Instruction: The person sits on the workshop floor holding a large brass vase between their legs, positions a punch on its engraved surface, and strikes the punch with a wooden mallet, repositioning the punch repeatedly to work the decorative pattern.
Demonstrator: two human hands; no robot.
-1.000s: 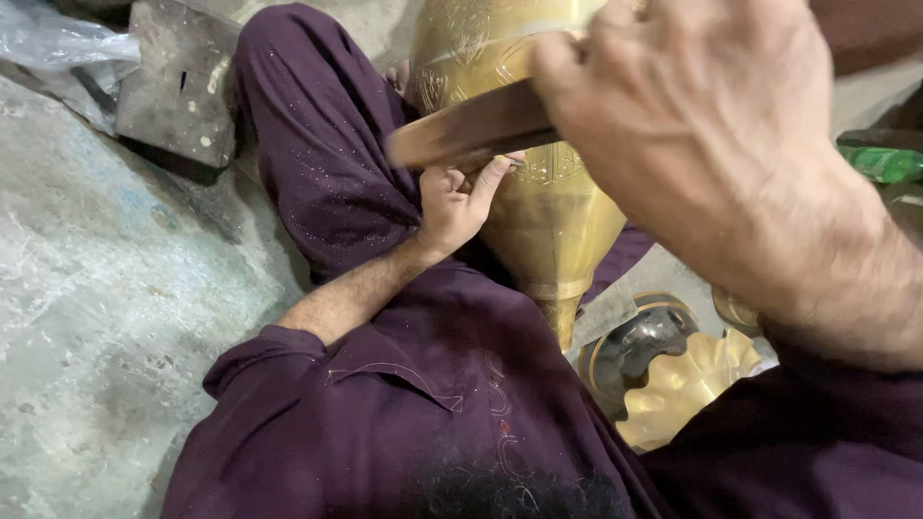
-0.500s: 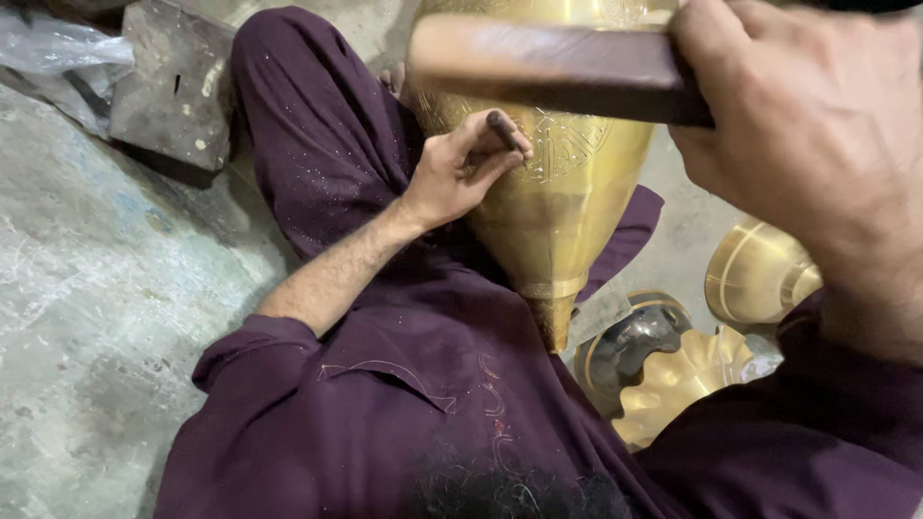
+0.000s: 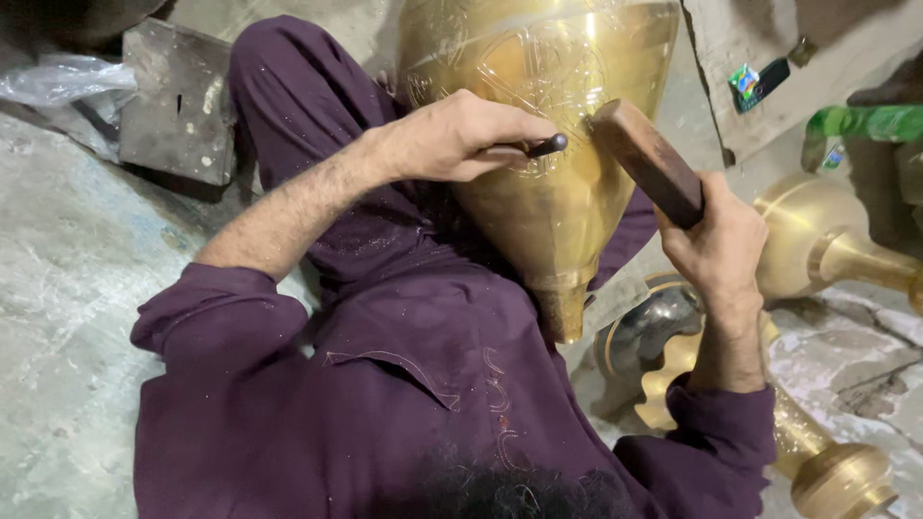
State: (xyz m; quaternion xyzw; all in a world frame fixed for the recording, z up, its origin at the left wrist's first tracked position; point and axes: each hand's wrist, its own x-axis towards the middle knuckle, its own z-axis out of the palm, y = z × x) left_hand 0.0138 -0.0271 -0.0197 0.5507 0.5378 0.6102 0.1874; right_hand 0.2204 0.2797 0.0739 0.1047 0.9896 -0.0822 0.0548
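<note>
A large brass vessel (image 3: 543,163) is cradled at twelve o'clock against the lap for steadiness, a thin chisel (image 3: 536,148) clamped in the left hand (image 3: 461,139) on its engraved wall, a wooden mallet (image 3: 646,161) gripped by the right hand (image 3: 719,245) at three o'clock.

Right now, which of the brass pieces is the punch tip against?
The big engraved brass vessel across the lap: the left hand sets the punch on it. The other brass pieces lie untouched on the floor.
</note>
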